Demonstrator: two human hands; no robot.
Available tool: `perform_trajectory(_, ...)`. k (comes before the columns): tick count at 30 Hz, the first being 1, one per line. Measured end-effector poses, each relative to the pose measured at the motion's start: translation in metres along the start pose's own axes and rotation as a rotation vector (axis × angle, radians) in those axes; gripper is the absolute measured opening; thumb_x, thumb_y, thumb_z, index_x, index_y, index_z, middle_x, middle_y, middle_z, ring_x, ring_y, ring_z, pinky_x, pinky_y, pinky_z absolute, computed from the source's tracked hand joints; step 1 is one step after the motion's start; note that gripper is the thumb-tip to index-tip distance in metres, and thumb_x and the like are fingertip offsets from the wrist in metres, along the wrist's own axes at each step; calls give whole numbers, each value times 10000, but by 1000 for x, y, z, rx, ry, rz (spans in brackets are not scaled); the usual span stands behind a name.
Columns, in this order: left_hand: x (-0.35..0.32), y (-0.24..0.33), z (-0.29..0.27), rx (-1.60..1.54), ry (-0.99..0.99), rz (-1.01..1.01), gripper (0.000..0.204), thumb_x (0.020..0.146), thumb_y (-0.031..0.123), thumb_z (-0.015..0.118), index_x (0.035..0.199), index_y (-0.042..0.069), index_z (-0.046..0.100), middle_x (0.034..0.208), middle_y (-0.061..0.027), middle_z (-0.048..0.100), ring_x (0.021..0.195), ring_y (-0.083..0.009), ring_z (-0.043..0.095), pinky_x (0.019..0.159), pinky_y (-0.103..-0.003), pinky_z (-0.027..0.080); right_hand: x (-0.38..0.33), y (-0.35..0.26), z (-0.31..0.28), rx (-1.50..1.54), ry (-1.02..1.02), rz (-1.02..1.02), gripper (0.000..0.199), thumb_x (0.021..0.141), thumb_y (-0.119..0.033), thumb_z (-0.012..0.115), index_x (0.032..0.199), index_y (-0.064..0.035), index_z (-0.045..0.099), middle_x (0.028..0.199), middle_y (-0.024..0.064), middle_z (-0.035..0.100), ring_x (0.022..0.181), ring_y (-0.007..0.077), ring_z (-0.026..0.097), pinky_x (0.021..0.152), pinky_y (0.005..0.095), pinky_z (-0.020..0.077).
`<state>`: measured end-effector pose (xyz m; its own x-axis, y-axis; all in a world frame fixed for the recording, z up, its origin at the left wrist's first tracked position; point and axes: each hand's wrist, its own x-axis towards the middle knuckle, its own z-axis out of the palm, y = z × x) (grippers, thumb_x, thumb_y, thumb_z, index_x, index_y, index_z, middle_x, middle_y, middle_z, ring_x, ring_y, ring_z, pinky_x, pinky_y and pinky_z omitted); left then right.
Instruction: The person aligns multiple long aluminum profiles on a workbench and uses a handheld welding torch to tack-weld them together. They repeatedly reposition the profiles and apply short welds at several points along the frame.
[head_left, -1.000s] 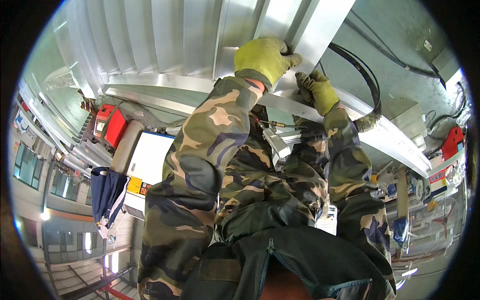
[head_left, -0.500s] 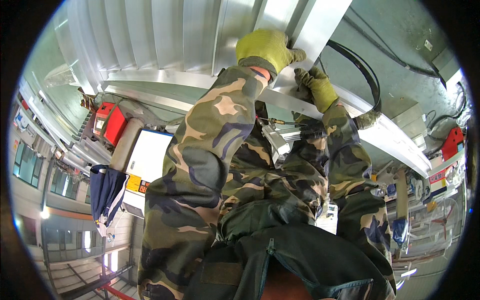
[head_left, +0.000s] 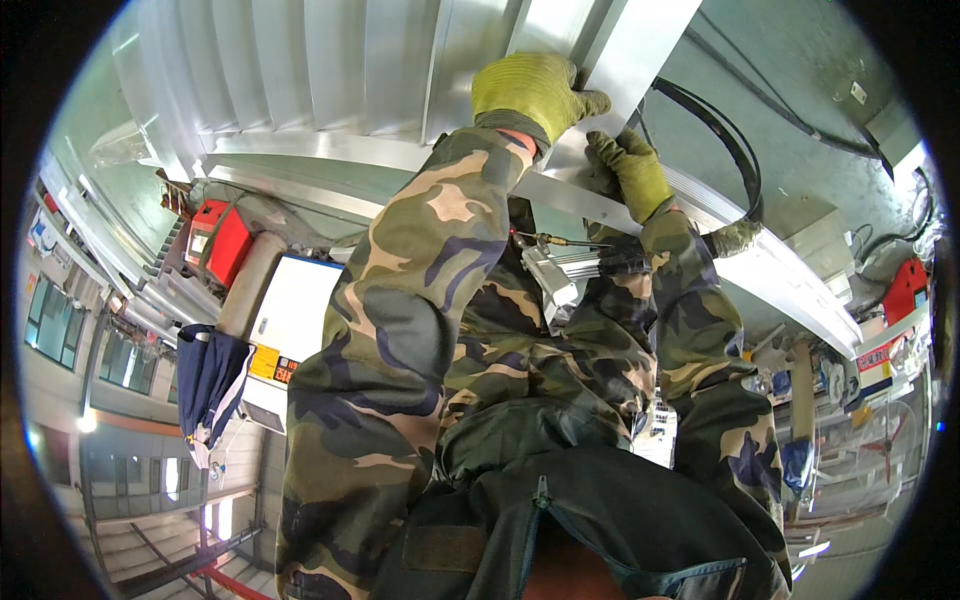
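Note:
My left hand [head_left: 525,95], in a yellow-green work glove, rests on a silvery metal frame [head_left: 640,55] with long parallel slats [head_left: 340,70]. Its fingers curl down out of sight, and its thumb points right, along the frame's side bar. Just right of it and nearer to me, my right hand [head_left: 640,178], gloved alike, is closed at the frame's corner. Its fingertips bend over the near crossbar; what lies in them is hidden. Below the crossbar, between my legs, sits a silvery ribbed metal part [head_left: 560,275] with a thin brass-coloured rod [head_left: 560,241].
Black cables [head_left: 735,150] loop on the greenish floor at the right. Left of me are a red box [head_left: 222,240], a white board [head_left: 295,310] and dark blue cloth [head_left: 210,380]. Another red object [head_left: 905,290] and a fan [head_left: 885,440] stand far right.
Both hands have shifted very slightly away from me and stay at the same frame corner. The frame looks unmoved.

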<state>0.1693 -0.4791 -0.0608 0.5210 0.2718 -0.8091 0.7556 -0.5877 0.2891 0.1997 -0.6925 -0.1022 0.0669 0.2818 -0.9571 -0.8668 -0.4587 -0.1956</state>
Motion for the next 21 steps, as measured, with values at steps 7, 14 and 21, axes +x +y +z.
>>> perform_trajectory(7, 3, 3, -2, -5, -17, 11, 638, 797, 709, 741, 1025, 114, 779, 995, -141, 757, 961, -363, 713, 811, -497, 552, 0, 0, -1, 10, 21, 4, 360, 997, -164, 734, 1336, -65, 663, 1159, 51, 726, 991, 145, 699, 844, 291, 588)
perform_trajectory(14, 8, 1, 2, -7, -25, 17, 646, 785, 706, 757, 1037, 112, 781, 1001, -141, 760, 958, -355, 714, 816, -482, 554, -35, -1, 1, -350, 255, -288, 428, 1009, -237, 702, 1378, -35, 627, 1177, 99, 726, 990, 168, 707, 828, 296, 560)
perform_trajectory(21, 4, 0, -1, -11, -61, -41, 675, 777, 722, 752, 1091, 125, 778, 1038, -134, 762, 994, -349, 715, 847, -477, 555, -128, 16, -2, -1420, -307, -777, 588, 890, -110, 630, 1470, -64, 544, 1228, 181, 695, 1099, 365, 676, 988, 465, 524)
